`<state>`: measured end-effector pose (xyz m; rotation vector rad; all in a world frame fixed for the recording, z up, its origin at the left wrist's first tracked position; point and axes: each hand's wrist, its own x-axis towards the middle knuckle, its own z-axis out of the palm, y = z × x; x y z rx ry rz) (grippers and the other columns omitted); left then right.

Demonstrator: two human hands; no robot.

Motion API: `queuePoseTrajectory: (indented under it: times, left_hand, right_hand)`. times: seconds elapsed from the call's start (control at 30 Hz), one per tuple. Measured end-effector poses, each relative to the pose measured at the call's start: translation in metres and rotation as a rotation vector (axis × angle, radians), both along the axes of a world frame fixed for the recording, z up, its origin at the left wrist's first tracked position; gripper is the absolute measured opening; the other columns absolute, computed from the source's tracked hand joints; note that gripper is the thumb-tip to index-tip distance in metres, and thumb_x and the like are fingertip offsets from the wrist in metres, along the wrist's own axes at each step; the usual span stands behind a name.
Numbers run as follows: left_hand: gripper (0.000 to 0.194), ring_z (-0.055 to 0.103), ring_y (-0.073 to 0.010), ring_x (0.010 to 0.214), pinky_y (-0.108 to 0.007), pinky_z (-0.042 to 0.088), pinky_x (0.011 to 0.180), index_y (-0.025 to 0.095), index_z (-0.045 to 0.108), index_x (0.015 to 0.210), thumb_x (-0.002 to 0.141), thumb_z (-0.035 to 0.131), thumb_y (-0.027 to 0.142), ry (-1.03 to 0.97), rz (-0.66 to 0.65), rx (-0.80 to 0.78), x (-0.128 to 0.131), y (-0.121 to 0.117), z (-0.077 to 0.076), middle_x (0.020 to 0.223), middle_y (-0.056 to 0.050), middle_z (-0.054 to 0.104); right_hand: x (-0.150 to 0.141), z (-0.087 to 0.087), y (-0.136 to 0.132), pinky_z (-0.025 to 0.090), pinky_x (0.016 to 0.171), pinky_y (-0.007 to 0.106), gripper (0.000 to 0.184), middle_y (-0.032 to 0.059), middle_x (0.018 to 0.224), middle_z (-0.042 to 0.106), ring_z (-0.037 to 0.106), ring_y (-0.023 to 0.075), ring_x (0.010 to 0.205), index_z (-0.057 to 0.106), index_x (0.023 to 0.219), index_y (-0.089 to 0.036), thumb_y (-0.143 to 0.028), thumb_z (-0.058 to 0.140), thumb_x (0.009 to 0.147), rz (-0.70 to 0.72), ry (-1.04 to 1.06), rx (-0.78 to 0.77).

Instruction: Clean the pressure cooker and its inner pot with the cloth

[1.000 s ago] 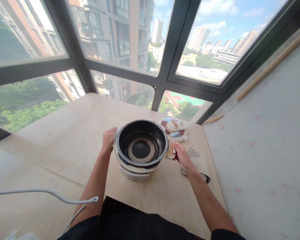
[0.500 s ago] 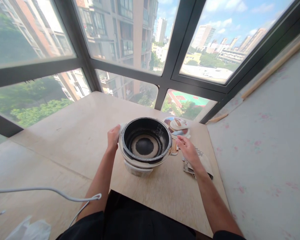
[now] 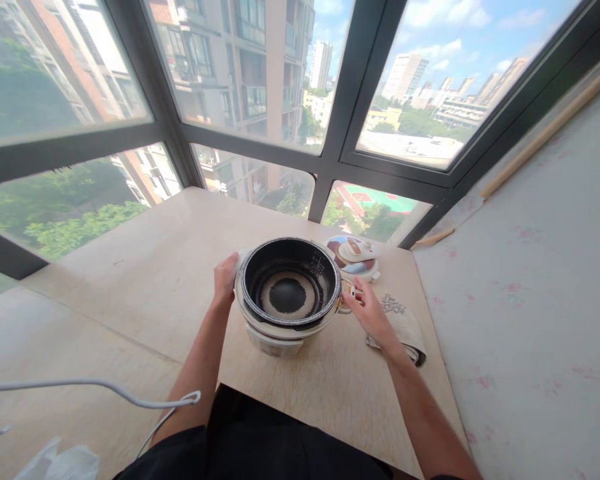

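A white electric pressure cooker stands lidless on the tabletop. Inside it sits a black inner pot with a worn, pale ring round its dark bottom. My left hand is closed on the cooker's left side, its fingertips partly hidden. At the right side handle, browned in places, my right hand has its thumb and fingers curled around it. Just behind that hand lies the round lid with a white grip on top.
A folded beige cloth lies under my right forearm. From the left a white cord loops across my left arm, above a crumpled plastic bag. Windows border the back, and a floral wall rises on the right.
My right hand has moved slightly left and down, closing round the right handle. The left hand keeps its hold, and the cooker sits almost where it was.
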<state>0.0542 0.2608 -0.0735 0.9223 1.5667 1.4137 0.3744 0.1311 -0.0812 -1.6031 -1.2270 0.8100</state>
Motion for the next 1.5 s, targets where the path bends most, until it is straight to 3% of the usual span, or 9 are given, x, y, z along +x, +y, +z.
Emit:
queuePoseTrajectory:
  times: [0.13,0.27,0.37,0.53,0.77,1.03,1.33,1.43,1.5]
  left_hand:
    - [0.024,0.041,-0.0146,0.063,-0.025,0.038,0.060,0.021,0.052,0.058,0.078,0.058,0.033,0.001,0.004,-0.026,-0.002,0.000,0.002,0.057,0.004,0.048]
    - [0.027,0.040,-0.0148,0.058,-0.027,0.037,0.057,0.022,0.050,0.058,0.077,0.057,0.040,-0.020,0.015,-0.072,-0.005,-0.005,-0.004,0.053,0.005,0.044]
    - [0.027,0.039,-0.0145,0.057,-0.028,0.036,0.056,0.022,0.050,0.060,0.076,0.057,0.041,-0.018,0.047,-0.095,-0.007,-0.009,-0.004,0.053,0.005,0.043]
    - [0.022,0.041,-0.0158,0.062,-0.028,0.036,0.057,0.022,0.053,0.061,0.075,0.058,0.038,0.025,0.118,-0.138,-0.015,-0.013,0.003,0.056,0.004,0.048]
    - [0.021,0.044,-0.0177,0.066,-0.029,0.037,0.060,0.022,0.057,0.060,0.074,0.061,0.038,0.099,0.139,-0.187,-0.027,-0.007,0.005,0.058,0.002,0.051]
    - [0.024,0.047,-0.0197,0.069,-0.030,0.042,0.067,0.022,0.059,0.061,0.074,0.060,0.042,0.182,0.152,-0.215,-0.035,0.002,0.000,0.059,0.001,0.054]
    - [0.026,0.046,-0.0181,0.066,-0.029,0.041,0.061,0.021,0.057,0.060,0.077,0.059,0.040,0.229,0.130,-0.215,-0.032,-0.004,0.007,0.057,0.001,0.053]
    - [0.028,0.045,-0.0170,0.061,-0.028,0.039,0.057,0.022,0.054,0.061,0.080,0.058,0.042,0.298,0.083,-0.148,-0.036,-0.011,0.009,0.056,0.001,0.050]
    - [0.024,0.049,-0.0173,0.062,-0.028,0.041,0.058,0.021,0.055,0.067,0.080,0.059,0.041,0.386,0.106,-0.063,-0.042,-0.019,0.013,0.061,0.001,0.053]
  right_hand:
    - [-0.009,-0.004,-0.006,0.049,0.051,0.029,0.055,0.0040,0.086,0.068,0.061,0.0182,0.064,0.058,0.128,-0.021,-0.059,0.057,0.088,0.026,0.041,-0.069]
    - [-0.020,0.000,-0.008,0.040,0.044,0.028,0.042,-0.0029,0.066,0.057,0.049,0.0146,0.047,0.060,0.117,-0.024,-0.056,0.053,0.091,-0.008,0.085,-0.050]
    - [-0.025,0.005,-0.007,0.037,0.042,0.027,0.037,-0.0044,0.065,0.053,0.046,0.0130,0.045,0.060,0.109,-0.023,-0.054,0.055,0.089,-0.017,0.119,-0.047]
    - [-0.034,0.008,-0.009,0.034,0.039,0.025,0.045,-0.0055,0.063,0.054,0.047,0.0122,0.042,0.057,0.116,-0.022,-0.056,0.057,0.086,0.015,0.181,-0.103]
    - [-0.046,0.005,-0.014,0.036,0.039,0.024,0.048,-0.0043,0.072,0.059,0.048,0.0107,0.043,0.052,0.119,-0.022,-0.055,0.057,0.085,0.016,0.219,-0.134]
    - [-0.055,0.011,-0.009,0.041,0.045,0.027,0.035,-0.0044,0.074,0.055,0.051,0.0120,0.047,0.052,0.111,-0.024,-0.051,0.052,0.089,0.005,0.155,-0.083]
    - [-0.050,0.002,-0.010,0.040,0.044,0.026,0.043,-0.0057,0.069,0.057,0.052,0.0131,0.045,0.049,0.121,-0.022,-0.051,0.052,0.089,0.037,0.177,-0.126]
    - [-0.039,0.006,-0.009,0.042,0.045,0.026,0.049,-0.0038,0.071,0.061,0.056,0.0143,0.049,0.052,0.124,-0.021,-0.055,0.055,0.089,0.140,0.159,-0.144]
    - [-0.030,0.011,-0.008,0.049,0.055,0.029,0.050,0.0009,0.080,0.066,0.063,0.0171,0.061,0.058,0.120,-0.020,-0.059,0.058,0.088,0.166,0.065,-0.100]
